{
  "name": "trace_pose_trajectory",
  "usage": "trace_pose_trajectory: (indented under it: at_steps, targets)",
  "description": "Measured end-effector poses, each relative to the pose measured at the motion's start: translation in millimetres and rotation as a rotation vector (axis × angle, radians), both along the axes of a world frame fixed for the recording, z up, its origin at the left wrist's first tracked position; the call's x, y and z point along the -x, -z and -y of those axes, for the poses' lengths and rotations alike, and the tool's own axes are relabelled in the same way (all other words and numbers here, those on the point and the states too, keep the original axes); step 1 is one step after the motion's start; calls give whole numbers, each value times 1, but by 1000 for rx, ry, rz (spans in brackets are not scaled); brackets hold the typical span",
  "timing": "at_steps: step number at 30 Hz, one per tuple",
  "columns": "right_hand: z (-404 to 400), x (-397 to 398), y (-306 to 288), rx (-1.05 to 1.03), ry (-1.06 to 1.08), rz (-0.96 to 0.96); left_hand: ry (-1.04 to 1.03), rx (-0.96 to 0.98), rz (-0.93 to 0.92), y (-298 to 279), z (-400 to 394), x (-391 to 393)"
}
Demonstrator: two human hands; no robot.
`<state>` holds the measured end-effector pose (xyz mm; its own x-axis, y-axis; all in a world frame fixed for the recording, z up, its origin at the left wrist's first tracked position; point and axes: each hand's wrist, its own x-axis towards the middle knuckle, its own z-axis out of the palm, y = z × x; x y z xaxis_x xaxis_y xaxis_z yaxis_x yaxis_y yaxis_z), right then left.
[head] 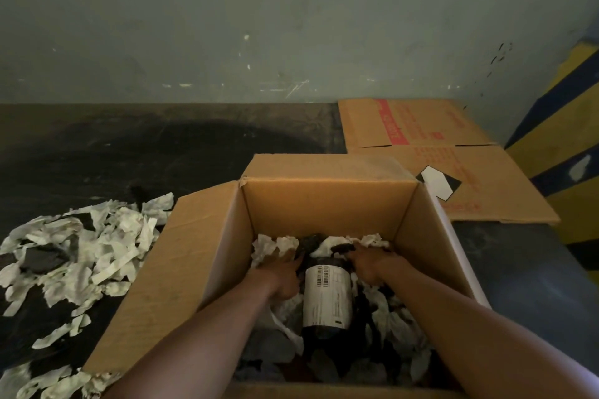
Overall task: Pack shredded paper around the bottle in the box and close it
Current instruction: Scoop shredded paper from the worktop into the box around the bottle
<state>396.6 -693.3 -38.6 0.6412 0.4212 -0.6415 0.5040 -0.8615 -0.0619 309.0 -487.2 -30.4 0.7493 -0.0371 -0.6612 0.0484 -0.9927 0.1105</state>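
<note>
**packer_q:** so where's the bottle sitting?

**boxguy:** dark brown glass bottle with a white barcode label [327, 296] lies on its side in the open brown cardboard box [207, 256], torn white and dark shredded paper [385, 311] packed on both sides.

**packer_q:** hands?

**boxguy:** left hand [283, 272] flat, fingers spread, pressing paper just left of the neck. Right hand [369, 264] presses paper on the other side, fingers look lightly bent, can't tell more. Loose paper pile [77, 253] sits left of the box on the dark floor [146, 152].
</note>
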Motion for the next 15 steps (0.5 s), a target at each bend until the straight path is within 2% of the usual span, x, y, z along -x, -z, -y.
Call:
trace_pose_trajectory:
  at_steps: [3, 6, 9, 11, 12, 14, 15]
  targets:
    - [2, 0, -11, 12, 5, -33, 22, -29, -31, -6, 3, 4]
    - [5, 1, -29, -213, 163, -80, -19, 47, -24, -24, -1, 4]
    - [10, 8, -63, -380, 260, 46, -58, 26, 86, -54, -6, 12]
    - [11, 21, -85, -270, 221, 82, -87, -71, 113, -77, -6, 21]
    - [11, 30, -93, -157, 206, 2, -77, -133, 68, -85, -6, 25]
    - [12, 56, -102, 74, 170, -273, -86, -156, -188, -95, -4, 36]
    - [12, 67, -100, 161, 110, -377, -122, -103, -322, -93, -2, 43]
